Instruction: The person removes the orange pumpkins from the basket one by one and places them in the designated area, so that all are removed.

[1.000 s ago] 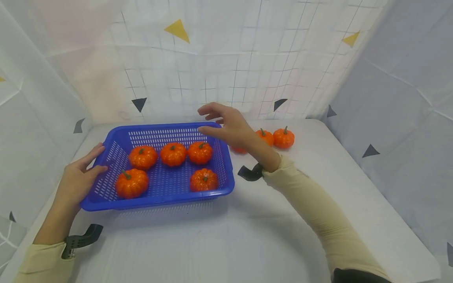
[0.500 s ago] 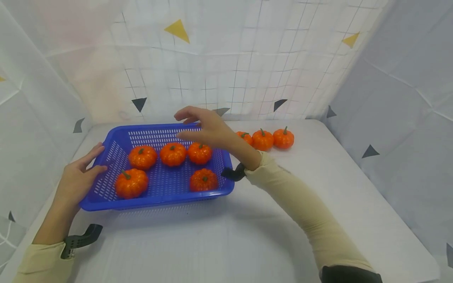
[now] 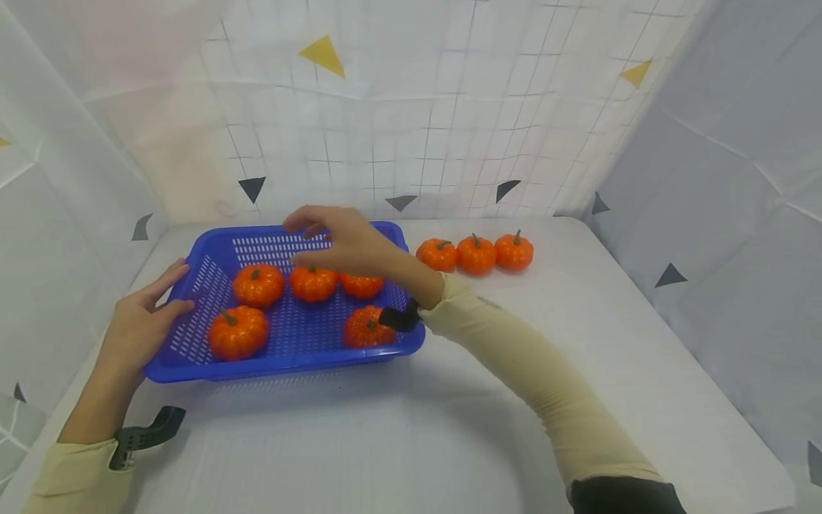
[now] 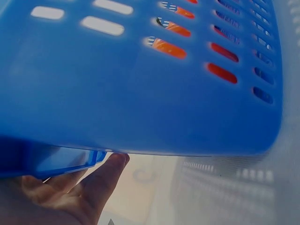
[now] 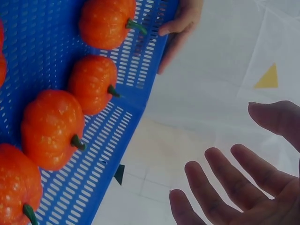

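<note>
Left hand (image 3: 138, 321) pinches the left rim of the blue basket (image 3: 289, 365); right hand (image 3: 347, 239) wide, holding nothing, near its back edge; five pumpkins (image 3: 237, 335) inside, three more pumpkins (image 3: 477, 255) near the back edge of the bench (image 3: 597, 350). Steady rim advisable; any grasp best from above, round the body, sparing stems.

Basket (image 3: 285, 367): free floor at front centre, between front-left pumpkin (image 3: 238, 335) and front-right pumpkin (image 3: 363, 328); row of three pumpkins (image 3: 313, 287) obstructs behind. Right hand (image 3: 347, 240) overhangs back right, blocking descent there. Left hand (image 3: 138, 315) occupies left side. Passage over table (image 3: 359, 442) in front, between left sleeve (image 3: 80, 478) and right sleeve (image 3: 514, 357).
</note>
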A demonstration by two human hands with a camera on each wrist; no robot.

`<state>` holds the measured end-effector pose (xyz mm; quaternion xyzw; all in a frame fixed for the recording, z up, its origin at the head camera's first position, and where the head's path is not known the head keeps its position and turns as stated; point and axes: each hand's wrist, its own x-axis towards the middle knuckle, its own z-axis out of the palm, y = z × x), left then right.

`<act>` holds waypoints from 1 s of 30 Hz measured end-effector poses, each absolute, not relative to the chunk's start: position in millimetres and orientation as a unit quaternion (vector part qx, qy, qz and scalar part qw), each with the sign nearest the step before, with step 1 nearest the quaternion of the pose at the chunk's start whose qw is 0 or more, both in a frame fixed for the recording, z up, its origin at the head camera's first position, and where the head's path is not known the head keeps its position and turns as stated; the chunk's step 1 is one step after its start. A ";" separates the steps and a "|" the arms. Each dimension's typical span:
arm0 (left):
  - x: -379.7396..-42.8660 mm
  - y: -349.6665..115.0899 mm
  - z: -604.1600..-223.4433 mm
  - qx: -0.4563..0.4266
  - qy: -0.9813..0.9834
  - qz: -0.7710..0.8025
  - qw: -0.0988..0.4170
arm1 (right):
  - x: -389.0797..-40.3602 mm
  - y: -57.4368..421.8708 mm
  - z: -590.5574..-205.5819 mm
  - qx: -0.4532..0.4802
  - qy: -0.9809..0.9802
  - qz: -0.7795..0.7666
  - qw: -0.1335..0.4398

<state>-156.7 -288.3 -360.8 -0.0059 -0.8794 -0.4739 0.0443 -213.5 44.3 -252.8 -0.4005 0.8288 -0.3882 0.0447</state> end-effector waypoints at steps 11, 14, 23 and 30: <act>-156.6 -288.2 -360.6 -0.006 -0.881 -0.471 0.047 | -219.8 18.3 -261.7 -0.411 0.838 -0.348 0.086; -156.6 -287.7 -360.2 -0.005 -0.881 -0.472 0.047 | -223.2 13.5 -265.9 -0.415 0.839 -0.341 0.087; -156.7 -287.2 -359.9 0.001 -0.881 -0.471 0.045 | -227.5 0.3 -270.8 -0.414 0.842 -0.332 0.100; -157.8 -288.6 -361.1 -0.002 -0.879 -0.474 0.045 | -231.8 -6.5 -275.6 -0.417 0.831 -0.345 0.128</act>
